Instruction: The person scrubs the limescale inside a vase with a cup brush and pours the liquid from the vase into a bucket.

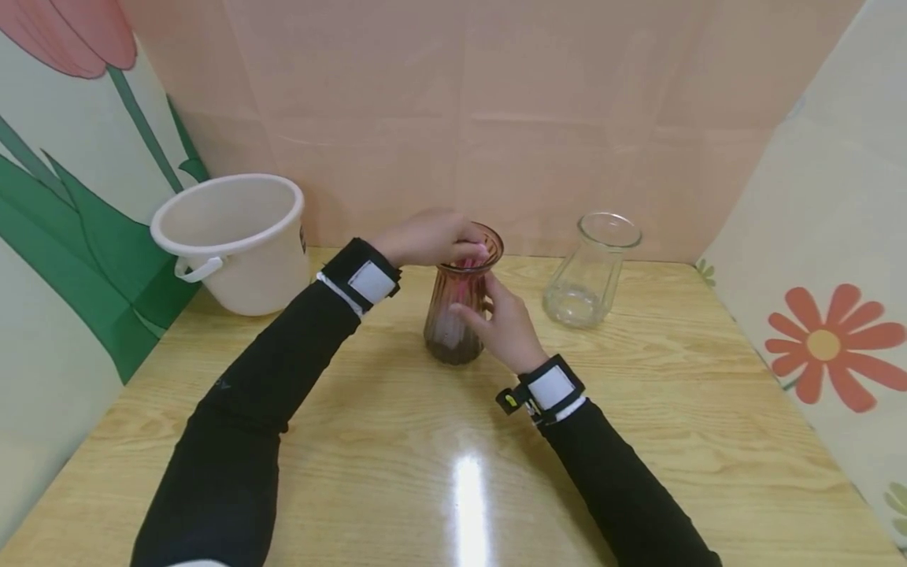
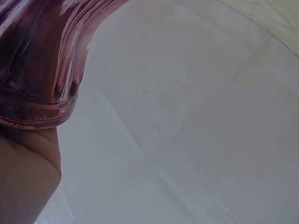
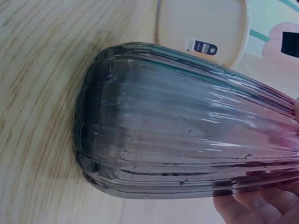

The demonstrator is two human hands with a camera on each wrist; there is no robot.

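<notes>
A ribbed, smoky pink-brown glass vase [image 1: 453, 335] stands on the wooden table [image 1: 397, 457] at the centre. My left hand [image 1: 432, 236] lies over its mouth with fingers curled over the rim. Something pink shows inside the neck; I cannot tell what it is. My right hand [image 1: 499, 323] holds the vase's body from the right side, fingers wrapped against the glass. In the left wrist view the vase's rim [image 2: 37, 112] rests against my palm. The right wrist view is filled by the vase's body [image 3: 177, 126], with my fingers [image 3: 252, 207] under it.
A white plastic bucket [image 1: 234, 236] with a handle stands at the back left, also seen as the bucket [image 3: 201, 28] behind the vase. A clear glass vase [image 1: 591, 272] stands at the back right. Pink and flowered panels wall in the table.
</notes>
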